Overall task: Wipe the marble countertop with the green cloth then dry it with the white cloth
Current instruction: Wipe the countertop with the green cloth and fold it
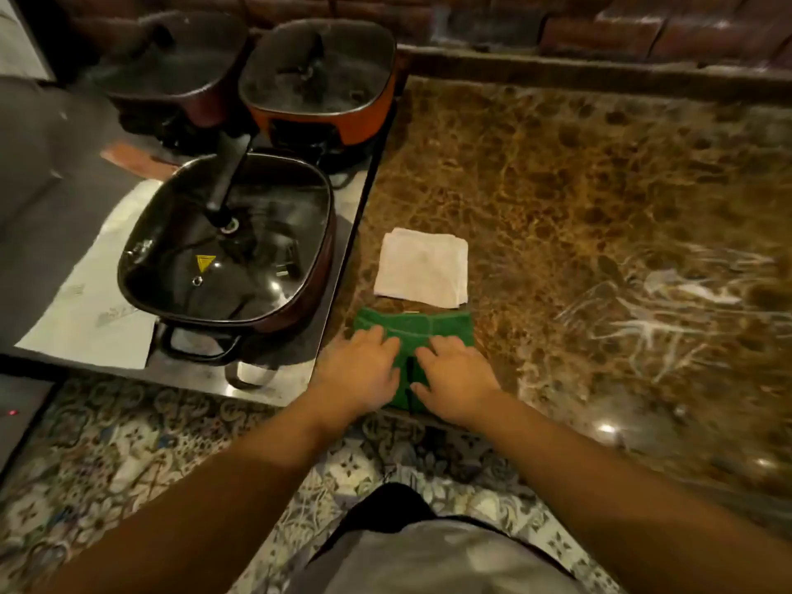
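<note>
A folded green cloth (422,327) lies at the near left corner of the brown marble countertop (600,199). My left hand (358,370) and my right hand (456,377) rest palm down on its near half, side by side, fingers slightly spread and pointing away from me. Just beyond the green cloth sits a folded white cloth (422,265), flat and untouched. Whitish smears (668,306) streak the marble to the right of the cloths.
Left of the marble a steel surface (338,259) carries a dark lidded electric pan (227,246), an orange lidded pan (319,83), another dark one (171,66) and a sheet of paper (90,319). A brick wall (600,23) backs the counter. Patterned floor tiles (141,439) lie below.
</note>
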